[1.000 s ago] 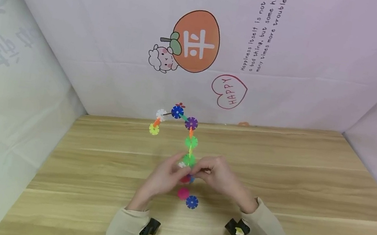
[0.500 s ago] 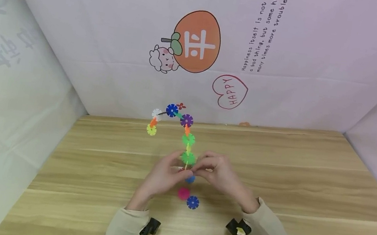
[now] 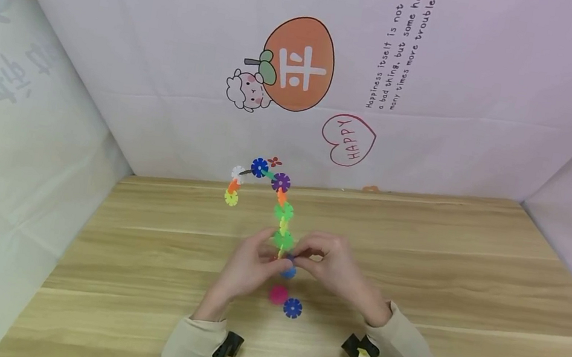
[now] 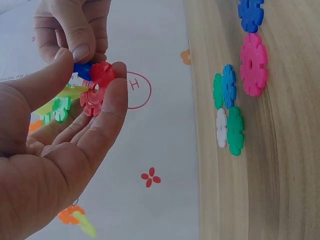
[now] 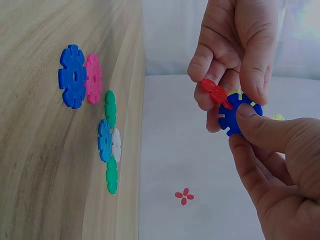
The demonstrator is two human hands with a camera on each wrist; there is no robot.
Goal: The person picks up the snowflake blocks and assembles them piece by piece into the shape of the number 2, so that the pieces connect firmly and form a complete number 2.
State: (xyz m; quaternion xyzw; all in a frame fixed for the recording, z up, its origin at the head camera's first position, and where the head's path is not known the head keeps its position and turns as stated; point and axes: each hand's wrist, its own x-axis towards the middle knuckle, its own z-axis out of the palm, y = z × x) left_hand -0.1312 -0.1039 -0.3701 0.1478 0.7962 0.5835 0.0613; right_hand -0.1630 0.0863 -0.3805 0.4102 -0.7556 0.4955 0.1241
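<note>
My left hand (image 3: 250, 268) holds a red notched plastic disc (image 4: 95, 92) at the near end of a curved chain of interlocking discs. The chain runs away over the table through green (image 3: 284, 210), purple (image 3: 280, 182), dark blue (image 3: 259, 167) and white discs to a yellow disc (image 3: 231, 197). My right hand (image 3: 336, 271) pinches a blue disc (image 5: 235, 115) between thumb and fingers. In the right wrist view its edge meets the red disc at an angle; whether their slots are joined I cannot tell.
Loose discs lie on the wooden table (image 3: 443, 274): pink (image 3: 278, 294), dark blue (image 3: 292, 308) and light blue (image 3: 288, 271) ones. Green (image 4: 235, 131) and white (image 4: 221, 127) discs lie beside these in the left wrist view. A printed white cloth (image 3: 432, 150) rises behind.
The far part of the chain has swung slightly left. The red disc has moved mostly out of sight in the head view, exposing the light blue one. Both hands stay nearly in place.
</note>
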